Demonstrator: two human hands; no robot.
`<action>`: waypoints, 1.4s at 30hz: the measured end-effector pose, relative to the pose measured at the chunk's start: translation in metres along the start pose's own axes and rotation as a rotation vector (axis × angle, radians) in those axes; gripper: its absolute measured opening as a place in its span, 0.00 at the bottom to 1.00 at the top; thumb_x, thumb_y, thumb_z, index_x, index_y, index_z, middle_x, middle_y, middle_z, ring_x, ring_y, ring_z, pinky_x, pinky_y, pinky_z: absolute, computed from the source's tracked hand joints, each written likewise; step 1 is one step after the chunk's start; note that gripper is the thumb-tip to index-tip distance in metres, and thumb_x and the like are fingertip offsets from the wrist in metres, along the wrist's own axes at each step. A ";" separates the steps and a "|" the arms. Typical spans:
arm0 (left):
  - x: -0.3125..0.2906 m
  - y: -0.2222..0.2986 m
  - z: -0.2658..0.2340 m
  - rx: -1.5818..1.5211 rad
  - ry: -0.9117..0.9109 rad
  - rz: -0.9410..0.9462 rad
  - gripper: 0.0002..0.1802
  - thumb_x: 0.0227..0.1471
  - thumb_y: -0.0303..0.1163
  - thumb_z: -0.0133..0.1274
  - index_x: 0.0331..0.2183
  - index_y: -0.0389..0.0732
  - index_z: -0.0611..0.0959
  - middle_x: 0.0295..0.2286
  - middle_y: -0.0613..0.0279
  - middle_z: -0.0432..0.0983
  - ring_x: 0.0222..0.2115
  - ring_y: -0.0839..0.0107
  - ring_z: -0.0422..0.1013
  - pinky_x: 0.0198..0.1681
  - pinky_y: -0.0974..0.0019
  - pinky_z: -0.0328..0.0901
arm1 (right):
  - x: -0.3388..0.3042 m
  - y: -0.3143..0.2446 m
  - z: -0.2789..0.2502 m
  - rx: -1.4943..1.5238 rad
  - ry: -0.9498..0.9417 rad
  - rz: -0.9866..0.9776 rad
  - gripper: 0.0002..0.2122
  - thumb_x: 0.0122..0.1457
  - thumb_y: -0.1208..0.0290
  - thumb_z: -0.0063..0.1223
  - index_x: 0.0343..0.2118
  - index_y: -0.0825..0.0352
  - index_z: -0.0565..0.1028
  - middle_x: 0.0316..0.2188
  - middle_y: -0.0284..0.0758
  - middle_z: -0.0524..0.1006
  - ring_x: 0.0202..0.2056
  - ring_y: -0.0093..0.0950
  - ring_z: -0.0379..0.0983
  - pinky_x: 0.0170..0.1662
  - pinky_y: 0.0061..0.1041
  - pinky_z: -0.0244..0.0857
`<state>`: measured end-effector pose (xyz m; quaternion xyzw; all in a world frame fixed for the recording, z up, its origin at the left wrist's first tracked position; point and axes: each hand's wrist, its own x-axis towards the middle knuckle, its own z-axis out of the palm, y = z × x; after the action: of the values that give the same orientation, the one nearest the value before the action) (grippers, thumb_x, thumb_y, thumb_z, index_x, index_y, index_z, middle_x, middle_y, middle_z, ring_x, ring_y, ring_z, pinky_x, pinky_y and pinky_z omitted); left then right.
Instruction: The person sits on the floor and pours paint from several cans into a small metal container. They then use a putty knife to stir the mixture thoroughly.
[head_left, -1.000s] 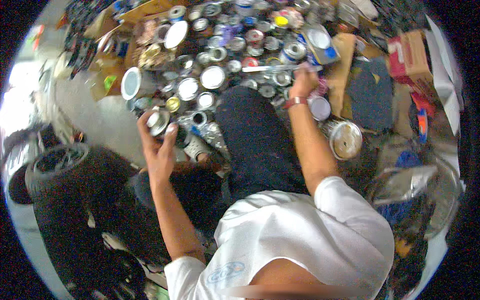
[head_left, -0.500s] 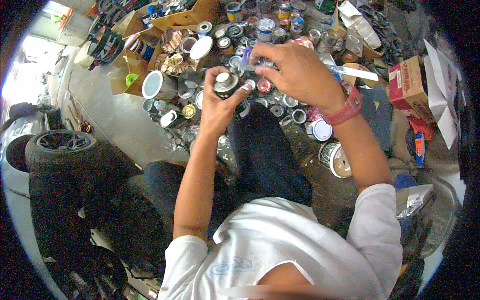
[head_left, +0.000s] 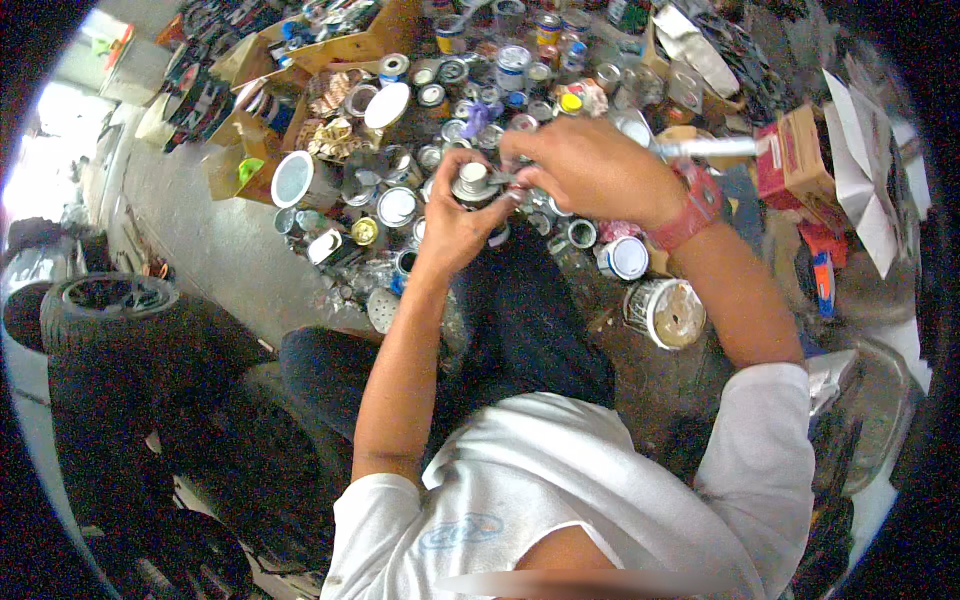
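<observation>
The left hand [head_left: 455, 228] wraps its fingers and thumb around a small round can [head_left: 471, 182] with a pale raised neck. Beside it, the right hand [head_left: 600, 168], with a red wristband [head_left: 690, 212], is bent over a long silvery strip [head_left: 712, 147] that sticks out past the wrist; whether its near end touches the can is hard to tell. Around them many used cans crowd the floor [head_left: 190, 215], along with a purple cloth [head_left: 480, 117], a white-rimmed tub [head_left: 293, 180] and, nearer the right forearm, a stained bucket [head_left: 677, 313]. A tyre [head_left: 110, 312] lies at the left.
</observation>
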<state>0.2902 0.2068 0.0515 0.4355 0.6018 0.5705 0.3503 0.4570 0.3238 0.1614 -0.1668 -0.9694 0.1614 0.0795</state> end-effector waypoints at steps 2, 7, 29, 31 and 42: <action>-0.001 -0.003 0.001 0.113 0.068 0.115 0.28 0.39 0.27 0.70 0.44 0.44 0.75 0.40 0.63 0.75 0.41 0.73 0.72 0.48 0.66 0.69 | -0.007 -0.005 0.010 0.102 0.147 0.009 0.11 0.61 0.67 0.57 0.45 0.62 0.75 0.33 0.45 0.80 0.38 0.49 0.77 0.41 0.47 0.69; 0.001 -0.008 0.006 -0.009 0.013 0.126 0.26 0.40 0.28 0.68 0.43 0.40 0.77 0.38 0.58 0.77 0.43 0.70 0.72 0.50 0.63 0.67 | -0.022 -0.017 0.031 0.376 0.127 0.214 0.09 0.62 0.72 0.55 0.43 0.69 0.74 0.36 0.47 0.80 0.40 0.50 0.77 0.43 0.44 0.69; -0.001 0.006 0.012 0.084 0.085 -0.013 0.32 0.43 0.26 0.69 0.48 0.41 0.70 0.38 0.62 0.75 0.40 0.71 0.73 0.48 0.66 0.68 | -0.039 0.019 0.035 0.299 0.366 0.174 0.09 0.62 0.70 0.57 0.43 0.65 0.76 0.34 0.43 0.81 0.37 0.45 0.79 0.42 0.37 0.70; -0.002 0.010 0.010 -0.039 0.082 -0.005 0.32 0.43 0.26 0.69 0.49 0.40 0.72 0.39 0.60 0.76 0.43 0.68 0.74 0.51 0.63 0.67 | -0.037 0.011 0.021 0.199 0.259 0.196 0.09 0.62 0.69 0.57 0.43 0.64 0.76 0.33 0.44 0.80 0.37 0.46 0.78 0.40 0.40 0.69; 0.000 0.012 0.018 0.224 0.079 0.165 0.25 0.42 0.23 0.66 0.45 0.40 0.78 0.40 0.57 0.80 0.43 0.63 0.76 0.49 0.62 0.69 | -0.032 -0.010 0.015 0.038 0.200 0.107 0.08 0.62 0.67 0.53 0.41 0.62 0.76 0.27 0.45 0.79 0.33 0.48 0.78 0.36 0.48 0.71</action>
<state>0.3082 0.2135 0.0611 0.4970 0.6371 0.5433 0.2278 0.4808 0.2989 0.1473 -0.2322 -0.9431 0.1662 0.1704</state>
